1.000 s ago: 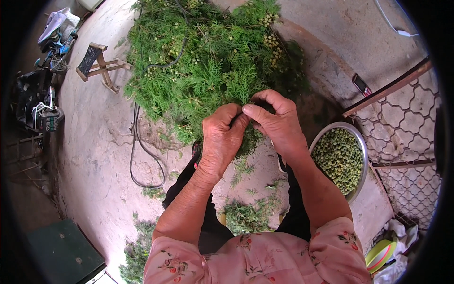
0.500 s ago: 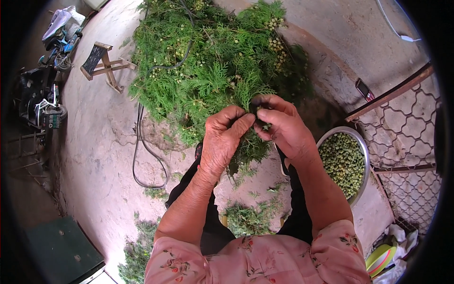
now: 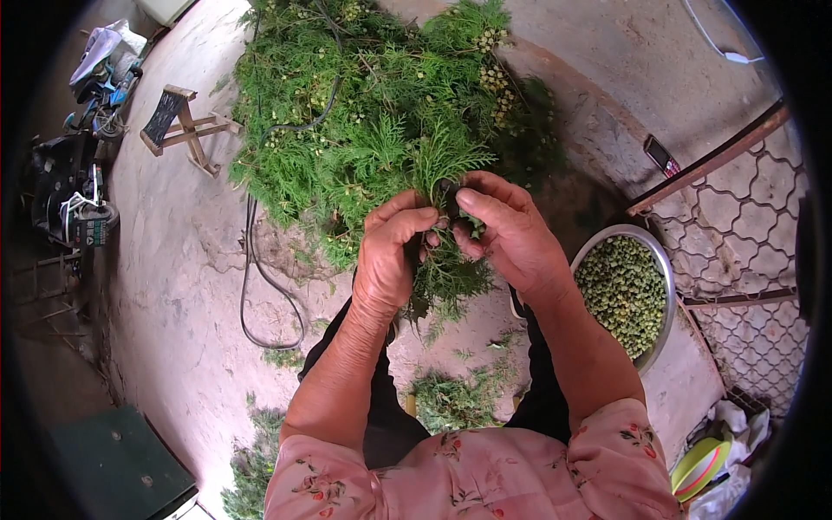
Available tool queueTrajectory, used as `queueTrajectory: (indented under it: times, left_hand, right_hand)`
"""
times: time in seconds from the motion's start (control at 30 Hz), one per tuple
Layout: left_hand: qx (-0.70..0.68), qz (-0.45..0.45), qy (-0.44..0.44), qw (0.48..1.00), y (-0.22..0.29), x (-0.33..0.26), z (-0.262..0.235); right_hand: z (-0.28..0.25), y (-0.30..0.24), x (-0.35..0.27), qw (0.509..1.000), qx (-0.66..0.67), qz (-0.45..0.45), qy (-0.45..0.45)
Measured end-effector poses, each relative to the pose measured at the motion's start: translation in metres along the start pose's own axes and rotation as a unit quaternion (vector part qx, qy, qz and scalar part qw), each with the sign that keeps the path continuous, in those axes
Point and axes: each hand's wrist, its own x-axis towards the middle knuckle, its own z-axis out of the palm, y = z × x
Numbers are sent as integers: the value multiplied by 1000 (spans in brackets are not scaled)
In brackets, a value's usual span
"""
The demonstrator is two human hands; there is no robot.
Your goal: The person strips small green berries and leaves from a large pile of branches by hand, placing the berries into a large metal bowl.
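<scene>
A green, feathery evergreen sprig (image 3: 449, 163) is between the hands, at the near edge of a broad heap of green branches with pale, round cones (image 3: 381, 104). Its long axis runs roughly away from the body: bright fronds fan out past the fingertips, and darker foliage hangs below, toward the knees. The left hand (image 3: 386, 256) pinches the stem from the left, thumb over curled fingers. The right hand (image 3: 518, 236) comes from the opposite side, thumb and forefinger narrow beside the stem; I cannot tell whether they hold anything. Neither hand is clearly nearer the sprig.

A round, shiny metal bowl (image 3: 668, 282) of small, green cones (image 3: 622, 295) stands beyond the heap's near right corner, beside the right forearm, so the right hand is nearer it. Past the bowl's right rim is a rusty-framed metal mesh panel (image 3: 711, 161). Left of the heap, a black, looped cable (image 3: 246, 303) and a wooden, black-seated stool (image 3: 163, 117) rest on the grey concrete floor (image 3: 173, 251).
</scene>
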Motion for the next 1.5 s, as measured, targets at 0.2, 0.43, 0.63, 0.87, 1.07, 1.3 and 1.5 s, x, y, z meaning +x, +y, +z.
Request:
queueTrajectory:
  times: [0.2,0.43,0.63,0.87,1.07,1.3,1.5]
  left_hand:
    - [-159,-35,36,986,-4,2,-6]
    - [-141,-49,116,982,10,-5,2]
    - [-236,-42,67,969,-8,12,-25]
    - [-233,-16,97,967,-4,13,-21]
    - [-280,11,132,951,-3,12,-26]
    - [-181,66,155,969,-12,0,-22]
    - [-260,25,56,964,-32,-15,-20]
  right_hand:
    - [3,-4,-2,999,21,-4,50]
    - [-7,-4,0,997,-55,11,45]
    - [0,-5,-2,988,-89,61,114]
    - [-2,8,-2,960,-278,28,-8]
    - [-31,-18,-8,989,-94,-8,116]
    - [-123,-62,-74,935,-67,-103,334]
    - [-206,-93,-171,877,-5,-172,449]
